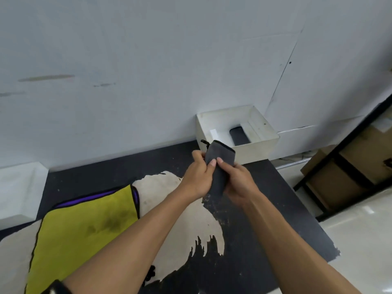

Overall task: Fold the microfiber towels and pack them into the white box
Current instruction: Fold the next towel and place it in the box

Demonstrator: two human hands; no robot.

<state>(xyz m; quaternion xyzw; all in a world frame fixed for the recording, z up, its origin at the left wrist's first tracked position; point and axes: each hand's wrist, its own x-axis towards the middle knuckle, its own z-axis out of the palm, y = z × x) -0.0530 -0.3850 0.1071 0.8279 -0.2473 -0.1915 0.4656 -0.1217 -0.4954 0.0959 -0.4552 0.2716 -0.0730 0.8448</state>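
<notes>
the lower part of the grey towel (220,164) is buried between the two hands (218,177), so you can't see how it's folded down there. the dark towel (238,135) in the white box (254,149) is half hidden by the front wall. the yellow towel (80,230) runs off the bottom edge, and an arm covers its right corner. the cardboard boxes (364,158) get cropped on the right.
</notes>
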